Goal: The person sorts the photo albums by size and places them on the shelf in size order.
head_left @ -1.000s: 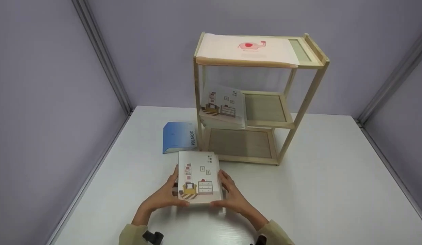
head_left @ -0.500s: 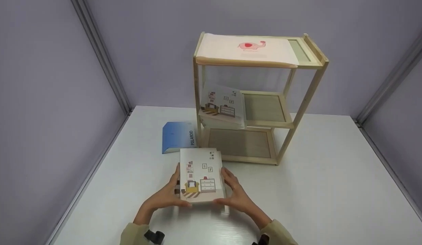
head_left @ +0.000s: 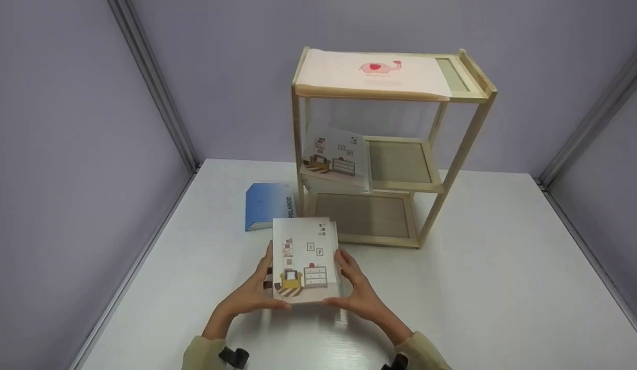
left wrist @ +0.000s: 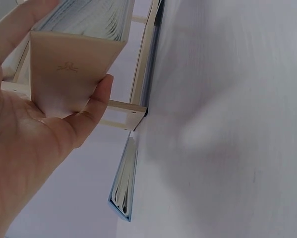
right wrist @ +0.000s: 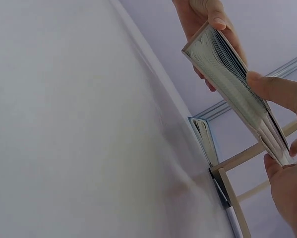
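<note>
A thick photo album (head_left: 298, 257) with a white cover, printed with a small room scene, is held up over the table between both hands. My left hand (head_left: 246, 294) grips its spine side; the left wrist view shows the pale pink spine (left wrist: 71, 62) between thumb and fingers. My right hand (head_left: 362, 298) grips the opposite, page-edge side, with fingers along the layered pages (right wrist: 232, 84) in the right wrist view. Behind the held album lies a blue album (head_left: 269, 205) marked POLAROID, overlapped by it in the head view.
A wooden three-tier shelf (head_left: 418, 187) stands behind the hands. Another album (head_left: 334, 156) with the same room picture lies tilted on its middle tier. Across the top lies a pink album (head_left: 344, 72) with an elephant. The white table (head_left: 483, 288) extends to both sides, bordered by grey walls.
Both hands have carried the room-picture album slightly forward, toward the shelf, and a little right. It covers more of the blue album's corner. The shelf and its contents stay put.
</note>
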A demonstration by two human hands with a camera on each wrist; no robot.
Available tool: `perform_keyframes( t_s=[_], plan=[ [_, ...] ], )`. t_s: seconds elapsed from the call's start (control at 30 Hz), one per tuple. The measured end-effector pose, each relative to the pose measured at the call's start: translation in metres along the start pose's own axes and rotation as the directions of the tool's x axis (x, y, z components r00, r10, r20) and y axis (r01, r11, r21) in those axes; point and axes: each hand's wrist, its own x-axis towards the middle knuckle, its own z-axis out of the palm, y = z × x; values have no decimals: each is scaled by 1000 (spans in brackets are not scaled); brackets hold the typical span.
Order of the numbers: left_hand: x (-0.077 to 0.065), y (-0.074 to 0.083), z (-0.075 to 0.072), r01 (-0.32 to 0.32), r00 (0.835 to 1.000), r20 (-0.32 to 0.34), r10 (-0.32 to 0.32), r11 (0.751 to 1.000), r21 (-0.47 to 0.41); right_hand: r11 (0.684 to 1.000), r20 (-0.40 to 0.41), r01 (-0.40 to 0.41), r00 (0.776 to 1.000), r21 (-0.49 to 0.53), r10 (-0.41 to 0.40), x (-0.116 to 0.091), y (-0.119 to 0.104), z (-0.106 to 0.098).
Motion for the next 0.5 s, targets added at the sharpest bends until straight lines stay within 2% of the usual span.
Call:
perform_keyframes(
  t_s=[0.27,0.5],
  plan=[
    [1,3,2,10,1000,-21,-9,999,53,997,-24,71,997,-12,-72,-3,3,-2],
    [5,5,5,0,1000,-29,2,997,81,996,-55,82,995,-27,-83,-5,3,-4]
  ],
)
